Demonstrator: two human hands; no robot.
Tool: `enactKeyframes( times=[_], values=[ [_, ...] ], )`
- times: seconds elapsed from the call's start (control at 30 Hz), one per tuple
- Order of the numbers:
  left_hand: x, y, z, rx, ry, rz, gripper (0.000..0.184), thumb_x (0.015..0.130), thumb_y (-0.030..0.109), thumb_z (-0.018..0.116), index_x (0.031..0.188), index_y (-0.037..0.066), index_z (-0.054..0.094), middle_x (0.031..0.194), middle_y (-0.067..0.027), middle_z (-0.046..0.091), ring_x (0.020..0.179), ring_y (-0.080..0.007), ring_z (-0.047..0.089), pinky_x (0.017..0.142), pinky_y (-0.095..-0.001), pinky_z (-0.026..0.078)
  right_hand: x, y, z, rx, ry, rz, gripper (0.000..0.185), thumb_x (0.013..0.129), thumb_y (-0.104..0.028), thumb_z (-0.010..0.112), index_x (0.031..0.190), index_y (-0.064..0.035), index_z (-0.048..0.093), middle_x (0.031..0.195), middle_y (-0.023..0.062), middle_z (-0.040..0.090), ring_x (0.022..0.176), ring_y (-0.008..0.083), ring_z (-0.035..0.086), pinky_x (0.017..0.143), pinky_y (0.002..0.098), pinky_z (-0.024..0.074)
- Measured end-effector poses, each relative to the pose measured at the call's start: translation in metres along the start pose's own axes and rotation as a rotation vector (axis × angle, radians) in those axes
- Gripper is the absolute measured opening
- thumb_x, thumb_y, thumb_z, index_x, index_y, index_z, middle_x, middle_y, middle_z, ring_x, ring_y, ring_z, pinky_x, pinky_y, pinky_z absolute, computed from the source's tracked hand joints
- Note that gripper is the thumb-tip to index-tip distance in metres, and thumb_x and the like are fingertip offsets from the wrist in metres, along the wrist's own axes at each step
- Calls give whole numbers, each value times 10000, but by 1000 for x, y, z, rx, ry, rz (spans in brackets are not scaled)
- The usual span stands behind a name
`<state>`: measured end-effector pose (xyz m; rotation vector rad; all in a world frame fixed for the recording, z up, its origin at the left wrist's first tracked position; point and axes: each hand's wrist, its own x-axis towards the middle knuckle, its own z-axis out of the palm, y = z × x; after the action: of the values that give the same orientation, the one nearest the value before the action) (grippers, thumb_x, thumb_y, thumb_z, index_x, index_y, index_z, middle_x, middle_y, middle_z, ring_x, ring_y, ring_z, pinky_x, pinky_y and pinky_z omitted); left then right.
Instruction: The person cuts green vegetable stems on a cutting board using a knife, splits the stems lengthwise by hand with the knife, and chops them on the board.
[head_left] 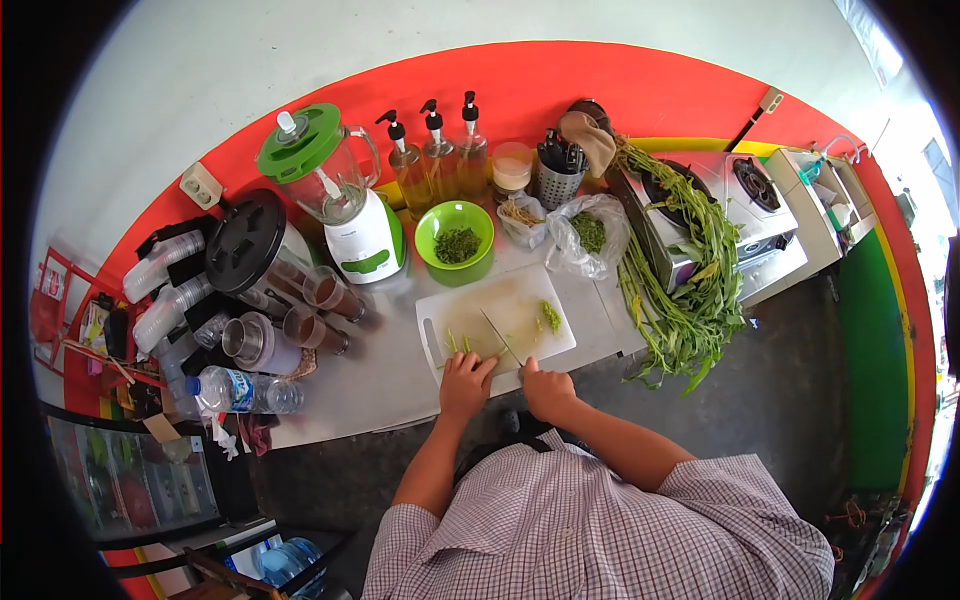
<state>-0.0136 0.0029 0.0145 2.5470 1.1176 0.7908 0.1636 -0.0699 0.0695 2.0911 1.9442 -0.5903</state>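
My right hand point(547, 389) is closed round the handle of a knife point(499, 334), its blade pointing up and left over the white cutting board point(435, 312). At the board's near edge my left hand point(466, 385) bends its fingers down over thin green stems point(452, 343), whose tips show beyond the fingers. The part under the fingers is hidden. A small heap of chopped greens point(550, 317) lies on the board's right side, with small bits scattered near the blade. Behind the board stands a green bowl point(480, 262) with chopped greens inside.
A blender point(365, 235), pump bottles point(440, 160) and a utensil holder point(559, 186) line the back. Bagged greens point(590, 233) sit behind the board. Long leafy stalks point(690, 300) drape over the stove point(735, 205) at right. Cups point(333, 292) and a water bottle point(245, 391) stand left.
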Motion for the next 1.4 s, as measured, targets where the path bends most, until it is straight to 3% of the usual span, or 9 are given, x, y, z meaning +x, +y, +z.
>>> enactKeyframes(
  times=[0.1, 0.77, 1.07, 1.13, 1.4],
  values=[
    [-3, 4, -2, -19, 20, -7, 275, 832, 112, 664, 1089, 157, 748, 832, -35, 546, 866, -253, 534, 799, -399, 441, -3, -2, 15, 12, 23, 17, 418, 859, -121, 659, 1178, 35, 439, 864, 164, 741, 806, 310, 754, 665, 409, 592],
    [-2, -1, 2, 33, -9, -42, 319, 843, 151, 672, 1147, 208, 751, 856, -22, 546, 896, -234, 532, 837, -401, 427, 2, -7, 16, 82, 68, 46, 326, 896, -134, 619, 1130, 8, 442, 845, 181, 741, 789, 332, 754, 660, 433, 597],
    [-3, 2, -1, 32, -4, -57, 324, 850, 145, 660, 1155, 206, 750, 874, -25, 544, 915, -236, 526, 838, -408, 419, 5, -4, -3, 93, -36, 14, 424, 869, -138, 651, 1187, 25, 422, 899, 186, 742, 852, 349, 751, 712, 448, 599],
    [-3, 1, -1, 37, -7, -64, 323, 848, 144, 662, 1154, 202, 750, 874, -25, 544, 915, -238, 526, 836, -408, 418, -6, -9, 2, 131, -53, 99, 446, 863, -139, 664, 1194, 26, 415, 919, 189, 741, 862, 343, 750, 716, 445, 598],
    [-3, 3, -1, 33, 18, -63, 326, 846, 146, 664, 1153, 209, 753, 864, -21, 539, 914, -233, 524, 837, -406, 418, 1, -7, -10, 79, -57, 24, 480, 854, -134, 680, 1207, 34, 403, 939, 212, 737, 881, 361, 748, 730, 444, 599]
  ],
)
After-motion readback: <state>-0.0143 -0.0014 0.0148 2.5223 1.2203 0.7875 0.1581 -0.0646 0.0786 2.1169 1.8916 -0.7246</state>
